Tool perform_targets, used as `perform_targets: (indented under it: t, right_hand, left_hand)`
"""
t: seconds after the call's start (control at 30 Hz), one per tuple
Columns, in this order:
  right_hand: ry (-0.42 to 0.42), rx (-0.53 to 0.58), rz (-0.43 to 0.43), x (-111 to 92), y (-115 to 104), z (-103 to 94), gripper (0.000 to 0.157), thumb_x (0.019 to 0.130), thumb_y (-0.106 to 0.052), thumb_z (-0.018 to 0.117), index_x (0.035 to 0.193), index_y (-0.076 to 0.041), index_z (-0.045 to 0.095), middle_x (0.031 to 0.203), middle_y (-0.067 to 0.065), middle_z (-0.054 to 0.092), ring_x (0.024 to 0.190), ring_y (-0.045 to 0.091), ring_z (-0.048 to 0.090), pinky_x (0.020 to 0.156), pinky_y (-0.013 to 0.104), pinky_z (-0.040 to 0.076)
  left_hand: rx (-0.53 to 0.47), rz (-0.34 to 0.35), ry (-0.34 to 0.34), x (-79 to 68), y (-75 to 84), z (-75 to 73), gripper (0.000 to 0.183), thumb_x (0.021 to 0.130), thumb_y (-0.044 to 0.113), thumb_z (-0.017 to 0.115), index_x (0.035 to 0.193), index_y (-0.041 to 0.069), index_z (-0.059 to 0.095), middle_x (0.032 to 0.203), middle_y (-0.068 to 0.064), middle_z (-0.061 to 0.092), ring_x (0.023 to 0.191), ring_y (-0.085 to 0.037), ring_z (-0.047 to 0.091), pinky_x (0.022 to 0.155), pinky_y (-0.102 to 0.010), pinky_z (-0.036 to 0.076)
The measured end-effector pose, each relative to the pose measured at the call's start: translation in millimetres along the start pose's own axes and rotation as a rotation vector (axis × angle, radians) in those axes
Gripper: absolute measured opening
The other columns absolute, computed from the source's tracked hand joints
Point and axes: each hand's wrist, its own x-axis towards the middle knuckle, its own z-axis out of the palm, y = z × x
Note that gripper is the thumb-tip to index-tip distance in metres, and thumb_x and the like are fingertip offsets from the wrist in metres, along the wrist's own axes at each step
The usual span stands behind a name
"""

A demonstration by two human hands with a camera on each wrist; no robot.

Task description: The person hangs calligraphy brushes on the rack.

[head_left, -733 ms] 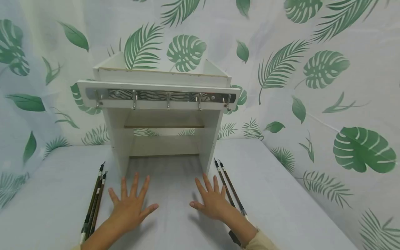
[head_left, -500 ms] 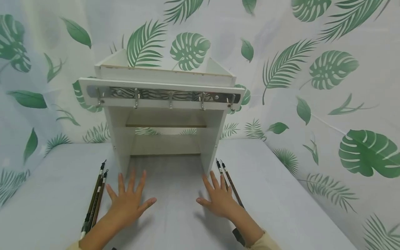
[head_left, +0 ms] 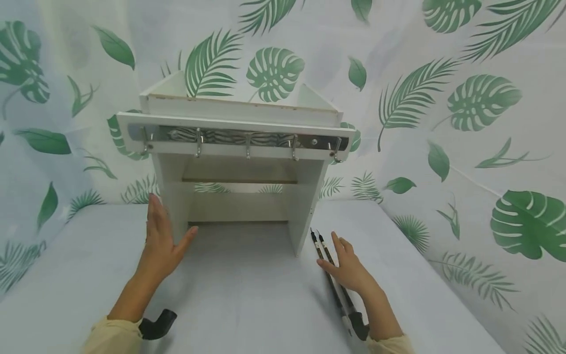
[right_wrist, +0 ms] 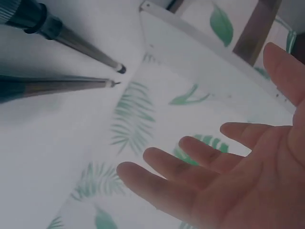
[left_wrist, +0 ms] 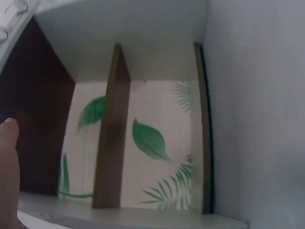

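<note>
A white shelf unit (head_left: pixel 305 206) stands on the table, with a row of metal hooks (head_left: pixel 248 142) along its front top rail. My left hand (head_left: pixel 161 248) is raised beside the unit's left side panel, fingers straight and thumb apart; only part of it shows in the left wrist view. My right hand (head_left: pixel 347 268) hovers by the two long dark-handled brushes (head_left: pixel 328 253) lying right of the unit, overlapping them in the head view. The right wrist view shows its palm and spread fingers (right_wrist: pixel 176 167), holding nothing. The brushes on the left side are hidden behind my left arm.
A white cloth covers the table (head_left: pixel 247 295). A leaf-patterned curtain (head_left: pixel 398 162) hangs behind and to the right. Inside the unit are a brown-edged shelf board (left_wrist: pixel 112 133) and a lower board. Black curved pieces (head_left: pixel 157 324) sit at both wrists.
Both hands have moved outward, away from each other. The left hand has risen and turned edge-on with its fingers together; the right has turned over beside the brushes. The shelf unit stays put.
</note>
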Motion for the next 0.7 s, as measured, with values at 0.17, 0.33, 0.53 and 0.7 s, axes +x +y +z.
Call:
perform_targets:
  t: [0.17, 0.33, 0.53, 0.7]
  right_hand:
    - [-0.013, 0.020, 0.060, 3, 11, 4.9, 0.088, 0.087, -0.044, 0.055, 0.146, -0.001, 0.006, 0.143, 0.033, 0.011, 0.124, 0.057, 0.028, 0.092, 0.068, 0.034]
    - [-0.006, 0.009, 0.111, 7, 19, 10.1, 0.087, 0.088, -0.043, 0.055, 0.145, 0.000, 0.005, 0.140, 0.035, 0.015, 0.121, 0.057, 0.031, 0.090, 0.066, 0.037]
    - [0.037, -0.008, 0.120, 14, 26, 9.6, 0.082, 0.089, -0.037, 0.055, 0.144, 0.002, 0.008, 0.138, 0.037, 0.020, 0.121, 0.057, 0.031, 0.091, 0.066, 0.035]
    - [0.089, -0.017, 0.124, 19, 33, 10.4, 0.077, 0.089, -0.029, 0.056, 0.143, 0.004, 0.013, 0.134, 0.038, 0.030, 0.121, 0.054, 0.034, 0.092, 0.065, 0.037]
  left_hand:
    - [-0.121, -0.014, 0.139, 4.8, -19.1, 10.2, 0.097, 0.087, 0.035, 0.059, 0.143, 0.003, -0.013, 0.150, -0.023, -0.002, 0.138, -0.041, 0.006, 0.102, -0.065, 0.021]
    - [-0.206, -0.102, 0.204, 9.1, -29.4, 20.5, 0.099, 0.084, 0.021, 0.065, 0.144, 0.003, -0.011, 0.148, -0.023, 0.013, 0.134, -0.043, 0.019, 0.105, -0.062, 0.021]
    - [-0.284, -0.187, 0.266, 7.7, -38.2, 34.6, 0.102, 0.080, 0.010, 0.068, 0.145, 0.007, -0.010, 0.147, -0.019, 0.022, 0.132, -0.041, 0.028, 0.104, -0.058, 0.027]
    - [-0.204, -0.249, 0.222, 0.9, -45.6, 43.6, 0.098, 0.081, 0.011, 0.067, 0.146, 0.006, -0.007, 0.145, -0.022, 0.025, 0.130, -0.044, 0.030, 0.100, -0.061, 0.030]
